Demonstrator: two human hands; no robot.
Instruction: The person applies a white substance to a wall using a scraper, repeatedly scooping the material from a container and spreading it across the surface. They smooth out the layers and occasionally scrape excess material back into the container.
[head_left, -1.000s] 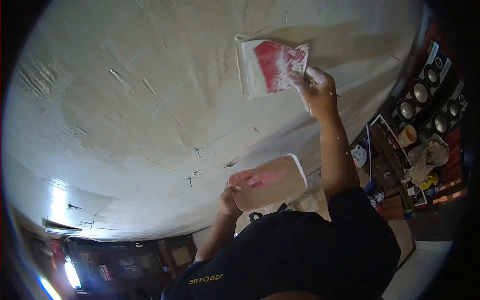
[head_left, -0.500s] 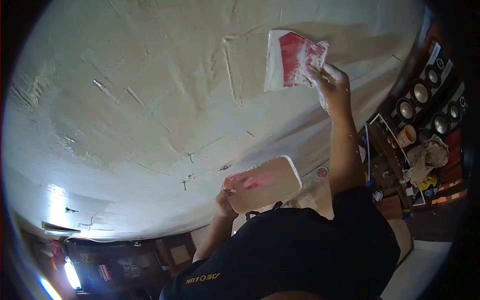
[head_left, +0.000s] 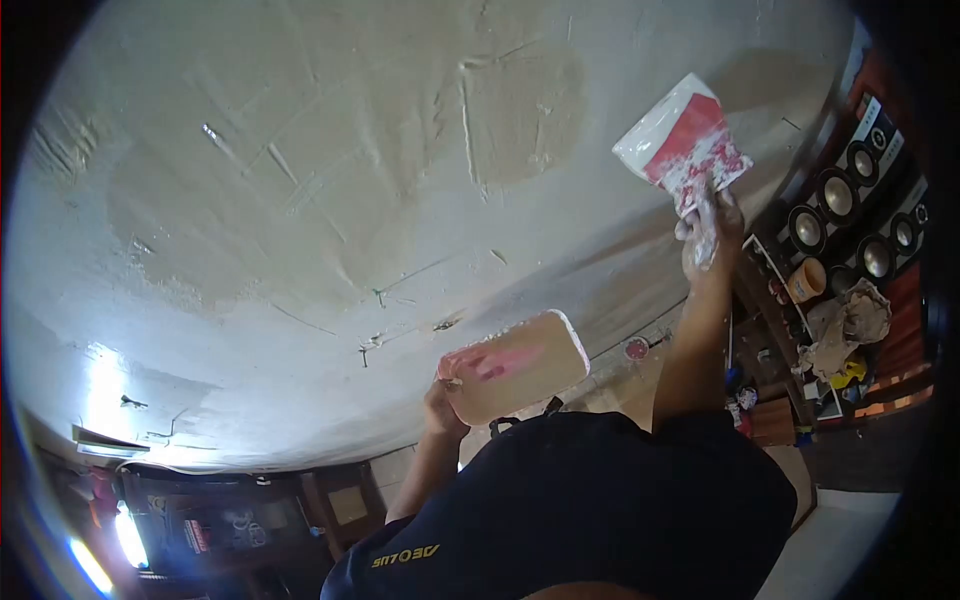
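Note:
In my right hand [head_left: 712,235] is a wide red putty spreader [head_left: 690,135], smeared with white putty, its broad whitish edge pointing up and left. The spreader overlaps the plastered surface [head_left: 400,180] in this view. White putty coats the fingers of this hand. Lower down, my left hand [head_left: 446,412] grips the left end of a shallow rectangular tan tray [head_left: 535,365] with rounded corners, white-smeared edges and a pink stain. Ridges, scratches and darker damp-looking patches mark the plaster above the tray.
Wires [head_left: 378,296] stick out of the plaster near the middle. At right stand speakers [head_left: 838,195], an orange cup [head_left: 806,280] and crumpled brown paper [head_left: 862,315] on dark shelving. A bright lamp [head_left: 130,535] glows at lower left. A small round container [head_left: 636,348] sits beyond the tray.
My right hand has moved right and downward with the spreader, which has turned so its broad edge faces up-left. My left hand and the tray have barely shifted.

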